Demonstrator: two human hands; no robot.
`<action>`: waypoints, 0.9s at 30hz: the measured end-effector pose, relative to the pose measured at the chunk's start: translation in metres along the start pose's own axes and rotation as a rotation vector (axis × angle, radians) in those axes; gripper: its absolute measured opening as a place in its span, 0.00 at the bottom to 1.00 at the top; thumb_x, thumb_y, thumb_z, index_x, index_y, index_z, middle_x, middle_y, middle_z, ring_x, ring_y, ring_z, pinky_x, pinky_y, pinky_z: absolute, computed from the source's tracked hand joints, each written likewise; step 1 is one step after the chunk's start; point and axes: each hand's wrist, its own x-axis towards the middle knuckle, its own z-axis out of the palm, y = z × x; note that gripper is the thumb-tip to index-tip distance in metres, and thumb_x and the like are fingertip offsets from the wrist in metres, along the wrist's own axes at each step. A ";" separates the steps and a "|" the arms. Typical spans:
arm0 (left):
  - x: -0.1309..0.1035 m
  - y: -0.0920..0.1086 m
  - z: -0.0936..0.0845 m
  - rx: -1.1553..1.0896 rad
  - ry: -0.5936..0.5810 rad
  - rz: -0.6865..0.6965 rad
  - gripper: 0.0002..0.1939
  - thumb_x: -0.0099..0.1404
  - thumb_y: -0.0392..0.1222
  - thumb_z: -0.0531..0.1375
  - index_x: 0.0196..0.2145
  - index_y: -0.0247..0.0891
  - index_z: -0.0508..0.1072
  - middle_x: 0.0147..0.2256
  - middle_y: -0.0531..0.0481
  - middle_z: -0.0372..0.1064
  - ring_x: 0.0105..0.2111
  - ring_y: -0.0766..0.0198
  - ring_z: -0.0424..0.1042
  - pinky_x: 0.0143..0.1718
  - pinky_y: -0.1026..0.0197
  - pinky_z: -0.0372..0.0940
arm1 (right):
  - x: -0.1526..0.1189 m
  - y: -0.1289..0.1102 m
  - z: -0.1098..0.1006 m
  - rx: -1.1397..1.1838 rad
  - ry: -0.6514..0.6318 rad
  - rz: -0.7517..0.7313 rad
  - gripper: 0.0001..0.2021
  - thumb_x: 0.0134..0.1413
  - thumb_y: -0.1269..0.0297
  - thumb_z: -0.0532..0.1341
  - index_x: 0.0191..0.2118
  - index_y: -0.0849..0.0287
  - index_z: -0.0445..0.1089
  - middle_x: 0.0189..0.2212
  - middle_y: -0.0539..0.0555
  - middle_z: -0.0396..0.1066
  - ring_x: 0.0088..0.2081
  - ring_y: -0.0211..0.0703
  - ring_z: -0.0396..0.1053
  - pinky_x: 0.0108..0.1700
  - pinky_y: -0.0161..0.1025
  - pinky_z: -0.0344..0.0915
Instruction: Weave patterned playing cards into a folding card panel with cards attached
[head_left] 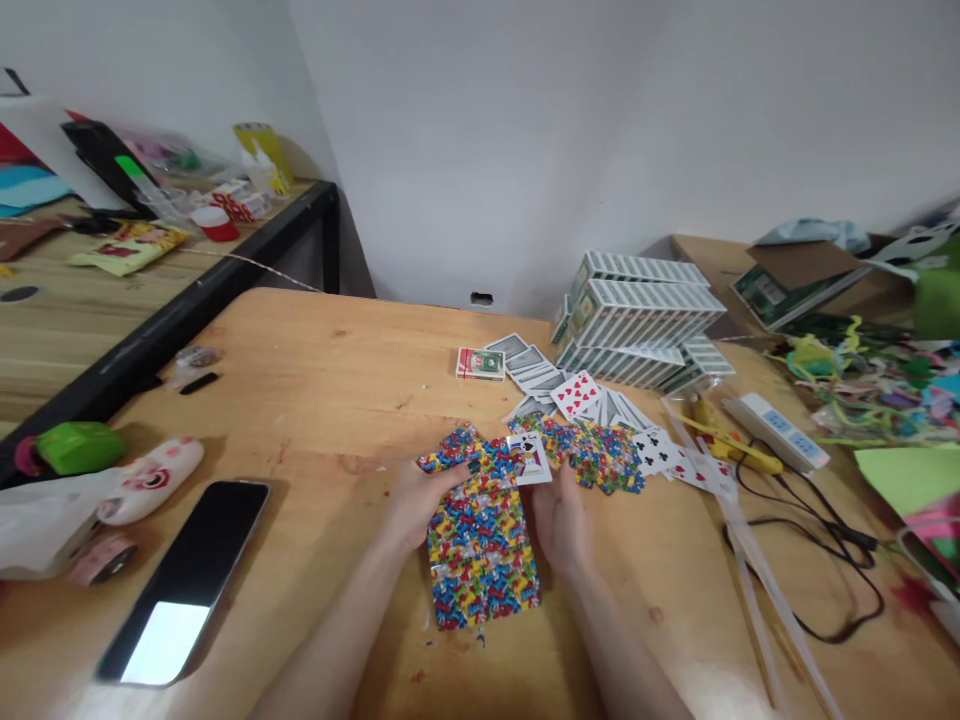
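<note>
A colourful patterned sheet of cards (484,550) lies on the table between my hands. My left hand (420,500) is closed at its upper left edge, with the thumb over the patterned cards. On the other side, my right hand (561,515) is beside the sheet, below a face-up card (530,458); its fingers are partly hidden and blurred, so its grip is unclear. More colourful cards (604,455) spread out to the right of my right hand. Grey-backed cards (534,368) and a ten of hearts (576,396) lie behind them.
A red-and-green card box (481,364) sits near stacked striped boxes (637,315). A phone (187,580) and a green item (79,447) are at left. Right are a power strip (776,430), black cables (840,530) and clear strips (757,560).
</note>
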 end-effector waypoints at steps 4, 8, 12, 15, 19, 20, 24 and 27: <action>-0.002 -0.002 0.003 0.060 -0.008 0.011 0.19 0.39 0.42 0.68 0.31 0.31 0.75 0.31 0.43 0.75 0.33 0.50 0.74 0.34 0.54 0.68 | 0.001 0.000 0.002 0.295 -0.100 0.225 0.16 0.50 0.51 0.51 0.37 0.54 0.69 0.34 0.55 0.73 0.37 0.49 0.69 0.35 0.43 0.63; -0.001 -0.003 0.004 0.126 -0.027 0.013 0.16 0.40 0.41 0.67 0.30 0.32 0.76 0.33 0.43 0.75 0.31 0.52 0.74 0.33 0.55 0.68 | -0.004 0.001 0.006 0.309 -0.242 0.392 0.14 0.47 0.53 0.55 0.34 0.55 0.70 0.27 0.54 0.74 0.33 0.48 0.70 0.34 0.43 0.64; -0.002 -0.004 0.004 0.149 -0.030 0.048 0.15 0.40 0.40 0.67 0.30 0.34 0.76 0.34 0.44 0.75 0.30 0.54 0.74 0.32 0.55 0.67 | -0.004 0.003 0.007 0.308 -0.222 0.410 0.15 0.45 0.51 0.57 0.35 0.56 0.70 0.26 0.53 0.74 0.32 0.47 0.71 0.34 0.42 0.64; -0.001 -0.007 0.003 0.174 -0.052 0.061 0.14 0.42 0.41 0.66 0.29 0.33 0.76 0.33 0.45 0.75 0.30 0.54 0.74 0.33 0.56 0.67 | -0.003 0.001 0.008 0.327 -0.189 0.361 0.17 0.43 0.49 0.59 0.35 0.56 0.69 0.27 0.52 0.74 0.32 0.47 0.70 0.34 0.41 0.64; 0.000 -0.009 0.002 0.203 -0.068 0.063 0.14 0.43 0.42 0.66 0.30 0.33 0.76 0.31 0.46 0.76 0.31 0.54 0.73 0.34 0.57 0.67 | -0.004 -0.001 0.012 0.339 -0.189 0.296 0.15 0.44 0.51 0.60 0.36 0.56 0.70 0.27 0.52 0.73 0.32 0.47 0.70 0.33 0.40 0.63; 0.001 -0.009 0.002 0.203 -0.067 0.063 0.14 0.43 0.42 0.66 0.30 0.33 0.76 0.31 0.46 0.76 0.31 0.54 0.73 0.34 0.57 0.66 | -0.004 -0.001 0.013 0.333 -0.173 0.285 0.15 0.44 0.52 0.60 0.35 0.56 0.70 0.26 0.52 0.73 0.31 0.47 0.70 0.32 0.40 0.63; 0.001 -0.010 0.002 0.198 -0.049 0.059 0.13 0.41 0.41 0.66 0.27 0.33 0.76 0.29 0.47 0.75 0.29 0.56 0.73 0.32 0.57 0.66 | -0.007 0.000 0.017 0.200 -0.059 0.208 0.15 0.45 0.50 0.58 0.31 0.57 0.70 0.22 0.51 0.71 0.28 0.46 0.68 0.29 0.39 0.62; 0.002 -0.011 0.001 0.204 -0.069 0.074 0.12 0.42 0.41 0.66 0.27 0.34 0.76 0.29 0.47 0.75 0.28 0.57 0.73 0.31 0.58 0.66 | -0.008 -0.001 0.020 -0.035 0.013 0.079 0.18 0.48 0.48 0.54 0.25 0.58 0.67 0.20 0.49 0.67 0.25 0.41 0.63 0.28 0.36 0.59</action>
